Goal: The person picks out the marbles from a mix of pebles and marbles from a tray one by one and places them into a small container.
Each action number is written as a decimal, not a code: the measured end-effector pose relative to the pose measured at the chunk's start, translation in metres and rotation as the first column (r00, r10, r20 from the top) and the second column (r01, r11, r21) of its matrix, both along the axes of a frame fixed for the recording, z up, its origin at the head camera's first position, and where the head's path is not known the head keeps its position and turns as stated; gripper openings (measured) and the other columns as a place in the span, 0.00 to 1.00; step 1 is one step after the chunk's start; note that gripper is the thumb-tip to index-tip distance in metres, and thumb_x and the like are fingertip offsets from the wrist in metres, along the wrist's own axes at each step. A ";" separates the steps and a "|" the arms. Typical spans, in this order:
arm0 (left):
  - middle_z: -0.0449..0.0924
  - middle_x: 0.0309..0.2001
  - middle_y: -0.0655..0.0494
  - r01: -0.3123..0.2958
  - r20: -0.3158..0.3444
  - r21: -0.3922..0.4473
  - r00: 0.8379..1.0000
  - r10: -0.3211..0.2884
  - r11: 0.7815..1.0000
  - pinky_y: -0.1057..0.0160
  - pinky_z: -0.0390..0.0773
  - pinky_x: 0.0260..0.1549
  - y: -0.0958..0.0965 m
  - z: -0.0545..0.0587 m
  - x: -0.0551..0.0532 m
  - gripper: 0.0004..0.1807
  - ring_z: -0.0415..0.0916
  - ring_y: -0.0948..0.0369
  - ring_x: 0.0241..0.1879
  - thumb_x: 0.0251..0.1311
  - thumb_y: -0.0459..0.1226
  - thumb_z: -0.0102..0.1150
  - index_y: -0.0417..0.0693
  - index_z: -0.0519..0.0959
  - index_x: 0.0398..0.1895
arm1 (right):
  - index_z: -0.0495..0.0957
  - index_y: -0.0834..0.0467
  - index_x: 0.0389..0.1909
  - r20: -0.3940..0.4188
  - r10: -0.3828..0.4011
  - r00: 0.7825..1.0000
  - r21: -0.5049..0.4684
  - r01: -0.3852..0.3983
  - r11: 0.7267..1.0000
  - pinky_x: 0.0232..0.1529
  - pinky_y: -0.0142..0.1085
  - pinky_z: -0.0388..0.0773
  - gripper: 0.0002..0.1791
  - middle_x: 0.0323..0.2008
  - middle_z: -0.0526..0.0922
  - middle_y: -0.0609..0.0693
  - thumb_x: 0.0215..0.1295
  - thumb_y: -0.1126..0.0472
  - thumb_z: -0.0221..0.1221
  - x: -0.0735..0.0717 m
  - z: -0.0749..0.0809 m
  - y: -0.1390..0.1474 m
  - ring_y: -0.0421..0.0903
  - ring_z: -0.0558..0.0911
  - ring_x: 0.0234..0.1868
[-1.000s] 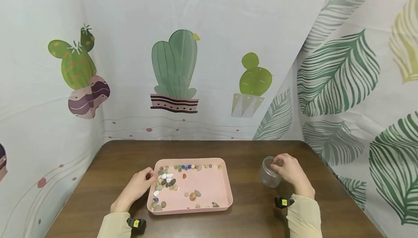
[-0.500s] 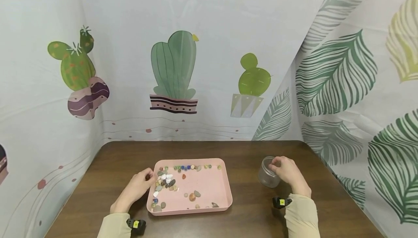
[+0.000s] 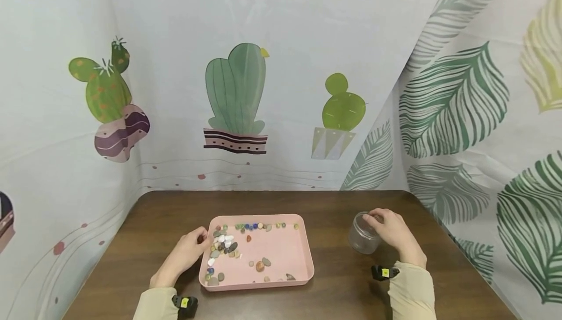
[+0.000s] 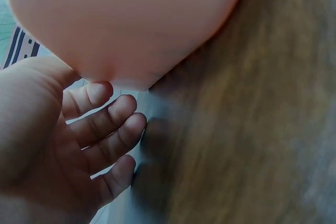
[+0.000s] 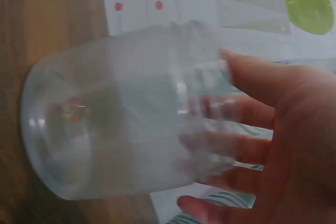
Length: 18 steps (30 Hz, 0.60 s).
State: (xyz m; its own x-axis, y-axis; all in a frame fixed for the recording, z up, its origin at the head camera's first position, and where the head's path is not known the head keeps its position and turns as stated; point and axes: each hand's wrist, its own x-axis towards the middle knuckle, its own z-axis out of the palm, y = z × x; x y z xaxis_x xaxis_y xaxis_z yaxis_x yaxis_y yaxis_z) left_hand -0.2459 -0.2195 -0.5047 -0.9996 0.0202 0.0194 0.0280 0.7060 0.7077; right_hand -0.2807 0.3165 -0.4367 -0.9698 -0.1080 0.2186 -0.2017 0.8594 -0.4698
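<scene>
My left hand (image 3: pixel 189 249) pinches the left rim of a shallow pink tray (image 3: pixel 285 249) between thumb and index finger; in the left wrist view the other fingers (image 4: pixel 113 140) hang loosely below. Glass marbles and pebbles lie in the tray, mostly along its left and far sides. My right hand (image 3: pixel 392 232) is at the mouth of a clear jar (image 3: pixel 363 237) that stands on the table. In the right wrist view its thumb and fingers are spread at the jar's rim, some fingers showing through the clear wall. A small orange spot (image 5: pixel 74 109) shows through the jar's bottom.
Both things stand on a dark wooden table (image 3: pixel 333 281), the jar to the right of the tray. A white cloth (image 3: pixel 290 66) printed with cacti and leaves hangs behind and at the sides. Each wrist wears a small black camera (image 3: pixel 381 272).
The right hand's thumb and fingers have parted at the jar's mouth, and the hand has shifted slightly left, then right. The left hand and tray stay in place.
</scene>
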 end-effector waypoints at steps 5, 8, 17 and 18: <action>0.64 0.21 0.58 0.000 -0.007 -0.001 1.000 0.000 1.000 0.65 0.60 0.22 0.001 0.000 -0.001 0.07 0.63 0.61 0.24 0.64 0.38 0.57 0.49 0.70 0.31 | 0.78 0.66 0.50 -0.094 -0.009 0.995 -0.003 0.009 1.000 0.54 0.60 0.67 0.23 0.51 0.78 0.66 0.71 0.48 0.55 0.004 0.013 0.002 0.67 0.73 0.56; 0.63 0.21 0.58 0.002 -0.016 -0.006 1.000 -0.002 1.000 0.64 0.60 0.22 0.002 -0.001 0.000 0.08 0.63 0.61 0.23 0.64 0.38 0.57 0.49 0.70 0.31 | 0.79 0.63 0.48 -0.137 0.016 0.990 -0.012 -0.018 1.000 0.52 0.59 0.69 0.19 0.48 0.80 0.63 0.70 0.51 0.56 0.007 0.020 -0.002 0.65 0.75 0.54; 0.63 0.21 0.58 0.002 -0.018 -0.005 1.000 -0.002 1.000 0.65 0.59 0.21 0.001 -0.004 -0.001 0.07 0.62 0.61 0.22 0.64 0.39 0.57 0.49 0.71 0.31 | 0.81 0.60 0.45 -0.225 0.113 0.968 -0.013 -0.119 0.993 0.47 0.52 0.74 0.11 0.42 0.83 0.54 0.68 0.58 0.60 0.016 0.040 -0.035 0.56 0.81 0.47; 0.63 0.21 0.58 0.000 -0.016 -0.007 1.000 0.000 1.000 0.65 0.59 0.21 0.001 -0.003 -0.002 0.07 0.62 0.61 0.23 0.64 0.39 0.57 0.49 0.71 0.31 | 0.81 0.59 0.44 -0.231 0.126 0.965 -0.007 -0.131 0.991 0.46 0.52 0.74 0.10 0.41 0.83 0.53 0.67 0.58 0.60 0.015 0.040 -0.040 0.55 0.81 0.46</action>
State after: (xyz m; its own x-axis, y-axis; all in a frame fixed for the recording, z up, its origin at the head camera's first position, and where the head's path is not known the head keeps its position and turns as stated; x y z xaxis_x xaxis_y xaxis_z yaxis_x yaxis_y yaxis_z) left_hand -0.2478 -0.2185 -0.5082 -0.9992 0.0204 0.0351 0.0392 0.7112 0.7019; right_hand -0.2653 0.2765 -0.3967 -0.8717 -0.2211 0.4373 -0.4142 0.8094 -0.4163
